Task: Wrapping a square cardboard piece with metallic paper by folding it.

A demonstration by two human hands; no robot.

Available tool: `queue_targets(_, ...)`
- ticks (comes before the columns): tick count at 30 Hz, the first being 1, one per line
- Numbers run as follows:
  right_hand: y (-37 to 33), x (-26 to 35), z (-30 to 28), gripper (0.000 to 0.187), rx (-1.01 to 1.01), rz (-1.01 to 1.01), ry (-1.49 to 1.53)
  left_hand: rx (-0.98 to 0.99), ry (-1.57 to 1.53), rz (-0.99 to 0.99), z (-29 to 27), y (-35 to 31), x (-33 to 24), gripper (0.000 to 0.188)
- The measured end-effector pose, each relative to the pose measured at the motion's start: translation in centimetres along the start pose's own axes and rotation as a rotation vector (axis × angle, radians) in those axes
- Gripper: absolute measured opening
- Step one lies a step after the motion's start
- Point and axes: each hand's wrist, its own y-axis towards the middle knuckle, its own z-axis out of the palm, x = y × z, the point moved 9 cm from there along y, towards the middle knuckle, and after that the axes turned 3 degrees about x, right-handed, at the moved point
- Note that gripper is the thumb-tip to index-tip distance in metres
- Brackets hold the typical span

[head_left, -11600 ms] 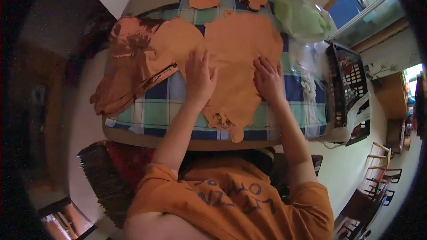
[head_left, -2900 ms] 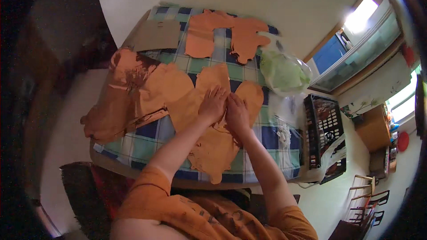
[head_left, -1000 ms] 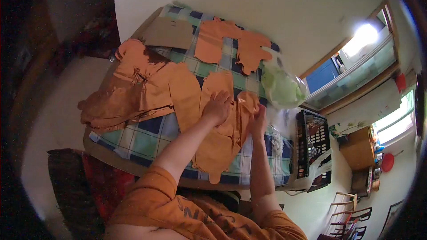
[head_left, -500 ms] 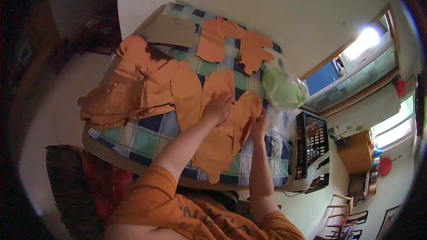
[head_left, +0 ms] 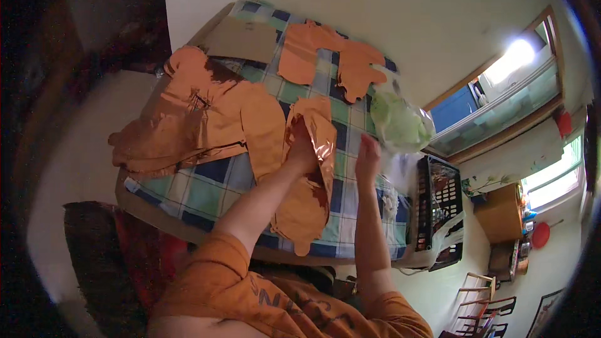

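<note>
A flat, deflated copper-orange foil balloon (head_left: 300, 213) lies in front of me on the checked cloth. Its right side is folded over toward the left, and the shiny flap stands up a little. My left hand (head_left: 303, 153) rests on the balloon with fingers stretched out, partly shaded and covered by that flap. Off to the right of the foil, my right hand (head_left: 368, 158) is raised over the cloth, fingers extended and holding nothing. A larger creased foil balloon (head_left: 213, 112) spreads out on the left, touching or close to the one under my hand.
Another flat orange foil piece (head_left: 297, 56) lies at the far side, beside a brown cardboard sheet (head_left: 238, 40). A pale green plastic bag (head_left: 400, 125) sits at the right edge of the checked cloth (head_left: 216, 181). Past it stands a black plastic crate (head_left: 441, 194).
The balloon's right part has been turned over to the left, over my left hand. My right hand has let go of its edge and moved slightly up, away from the foil.
</note>
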Motion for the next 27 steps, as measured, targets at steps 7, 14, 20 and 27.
queue_targets(7, -4.2, -2.3, 4.5, 0.047, 0.280, -0.259, -0.852, 0.472, 0.814, 0.033, 1.3, 0.4, -2.6, 0.078)
queue_targets(14, -4.5, 0.2, 8.7, 0.045, 0.531, -0.348, -0.841, -0.525, 0.991, 0.533, 6.1, 2.5, 5.2, 0.094)
queue_targets(20, -4.8, -0.1, 6.7, 0.044, 0.494, -0.358, -0.798, 0.390, 1.194, 0.187, 6.1, 1.4, 2.8, 0.101)
queue_targets(27, -4.7, 0.3, 8.0, 0.048, 0.560, -0.306, -0.853, -0.121, -0.086, 0.067, -2.3, 4.8, 2.3, 0.035)
